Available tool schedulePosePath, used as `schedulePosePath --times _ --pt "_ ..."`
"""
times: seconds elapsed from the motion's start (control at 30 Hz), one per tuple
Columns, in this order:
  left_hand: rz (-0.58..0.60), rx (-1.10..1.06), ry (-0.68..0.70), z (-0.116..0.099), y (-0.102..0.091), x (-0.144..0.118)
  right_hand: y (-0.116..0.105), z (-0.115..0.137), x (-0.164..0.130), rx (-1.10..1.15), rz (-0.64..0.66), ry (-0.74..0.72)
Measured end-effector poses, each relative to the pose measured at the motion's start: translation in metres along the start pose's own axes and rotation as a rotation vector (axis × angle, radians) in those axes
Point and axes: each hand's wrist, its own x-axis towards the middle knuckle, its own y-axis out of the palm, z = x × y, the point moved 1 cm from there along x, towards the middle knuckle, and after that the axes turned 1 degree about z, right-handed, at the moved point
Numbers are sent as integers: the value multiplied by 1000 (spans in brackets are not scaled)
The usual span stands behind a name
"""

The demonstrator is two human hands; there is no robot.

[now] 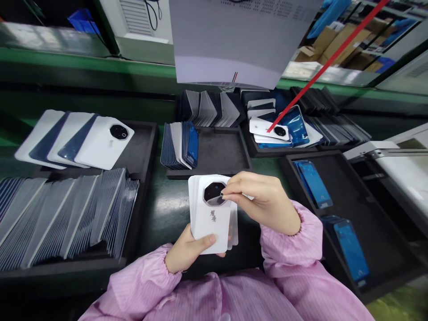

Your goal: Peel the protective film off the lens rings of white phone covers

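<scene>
A small fanned stack of white phone back covers (210, 229) is in my left hand (190, 249), its thumb lying across the front of the top cover. That cover has a dark camera window (214, 191) with a bevelled rim, and dark characters printed below it. My right hand (257, 196) is closed in a pinch, thumb and fingertips at the right edge of the camera window. A paler patch shows on the window beside the fingertips; whether they hold a thin film there I cannot make out. The stack is tilted above the dark bench.
At left, a black tray (147, 151) bears white and dark covers, with dense rows of panels (67, 218) in front. Another tray (220, 156) holds upright covers. Blue-filmed panels (351, 249) lie in the right tray. A red strip (327, 69) crosses before a hanging sheet (234, 40).
</scene>
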Motion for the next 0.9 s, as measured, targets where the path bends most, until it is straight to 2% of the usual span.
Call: schedulePosePath --times 0.3,0.43,0.5,0.63,0.67,0.8,0.83,0.9 --pt "-10 38 -11 1 1 -1 9 -3 1 -101 16 16" --pt "-37 51 13 0 3 1 16 -8 3 -333 54 152" --pt "-49 59 42 0 3 1 17 -13 4 -355 72 231" --pt "-52 67 65 0 3 1 8 -31 5 -139 143 320" --pt "-62 60 69 0 3 1 1 -37 3 -73 98 355" --pt "-200 -51 160 -4 3 1 -32 -62 -14 221 -278 505" --pt "-256 -85 197 -6 3 1 -35 -67 -20 264 -297 535" --pt "-359 -124 257 -11 3 1 -31 -74 -29 224 -166 586"
